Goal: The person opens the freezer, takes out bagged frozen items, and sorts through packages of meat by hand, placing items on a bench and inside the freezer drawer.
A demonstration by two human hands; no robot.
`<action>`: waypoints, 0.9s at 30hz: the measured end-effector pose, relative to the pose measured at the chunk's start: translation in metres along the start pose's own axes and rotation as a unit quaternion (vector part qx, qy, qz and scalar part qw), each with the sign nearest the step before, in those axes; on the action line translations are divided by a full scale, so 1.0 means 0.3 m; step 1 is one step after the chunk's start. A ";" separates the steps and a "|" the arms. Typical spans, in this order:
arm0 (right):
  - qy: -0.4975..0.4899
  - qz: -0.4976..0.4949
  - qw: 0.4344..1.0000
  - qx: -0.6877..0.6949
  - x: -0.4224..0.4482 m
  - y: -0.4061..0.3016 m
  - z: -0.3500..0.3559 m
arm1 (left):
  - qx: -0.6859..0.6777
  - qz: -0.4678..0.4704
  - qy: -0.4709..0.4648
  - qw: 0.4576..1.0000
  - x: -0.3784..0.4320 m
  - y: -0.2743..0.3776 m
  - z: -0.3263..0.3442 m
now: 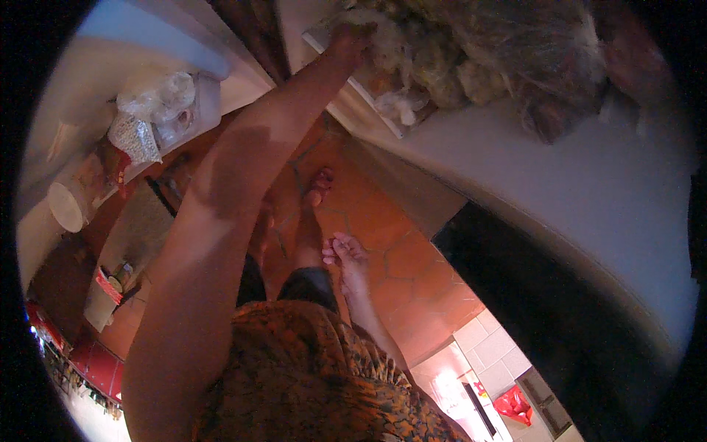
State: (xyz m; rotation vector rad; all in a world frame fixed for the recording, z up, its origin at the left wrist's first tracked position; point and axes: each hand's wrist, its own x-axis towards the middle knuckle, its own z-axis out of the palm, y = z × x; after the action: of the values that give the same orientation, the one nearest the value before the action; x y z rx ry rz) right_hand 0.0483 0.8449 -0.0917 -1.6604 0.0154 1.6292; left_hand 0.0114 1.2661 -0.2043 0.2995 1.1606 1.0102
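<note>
My left arm stretches across the view to a shelf or drawer at the top. There my left hand [356,41] is at the edge of a pile of cloudy plastic bags [436,61]; its fingers are dim and blurred, so a grip on a bag cannot be made out. A white-edged rim [375,108] runs along the front of the pile. Low beside my body hangs my right hand [346,251], fingers loosely curled, holding nothing visible, above the tiled floor.
On the left, a door-like panel's clear bin [207,102] holds a bag of small white balls [134,138] and other clear bags. A round-ended container [66,207] is below. A pale panel [530,166] fills the right. A red bag [515,406] lies lower right.
</note>
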 end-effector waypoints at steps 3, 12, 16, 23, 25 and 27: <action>-0.016 -0.015 1.000 0.002 0.010 -0.017 0.022 | -0.004 0.103 -0.066 0.992 0.171 -0.035 -0.038; 0.005 -0.065 0.998 -0.022 0.088 -0.113 -0.007 | 0.452 0.344 0.017 0.823 -0.111 0.069 -0.042; 0.005 -0.065 0.996 -0.054 0.092 -0.112 0.021 | 0.393 0.353 -0.056 0.847 -0.361 -0.037 -0.064; -0.037 -0.023 0.995 -0.087 0.091 -0.079 0.077 | 0.464 0.397 -0.053 0.790 -0.344 -0.256 0.051; -0.043 -0.022 0.997 -0.055 0.094 -0.074 0.073 | 0.503 0.409 -0.048 0.760 -0.342 -0.251 0.090; -0.040 -0.020 0.998 -0.043 0.115 -0.070 0.071 | 0.469 0.234 -0.055 0.850 -0.362 -0.211 0.118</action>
State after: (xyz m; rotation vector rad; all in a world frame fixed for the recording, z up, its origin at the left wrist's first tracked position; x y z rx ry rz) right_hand 0.0474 0.8879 -0.1071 -1.6484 -0.1282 1.6852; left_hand 0.0695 1.1560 -0.1647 1.4622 1.4437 0.7365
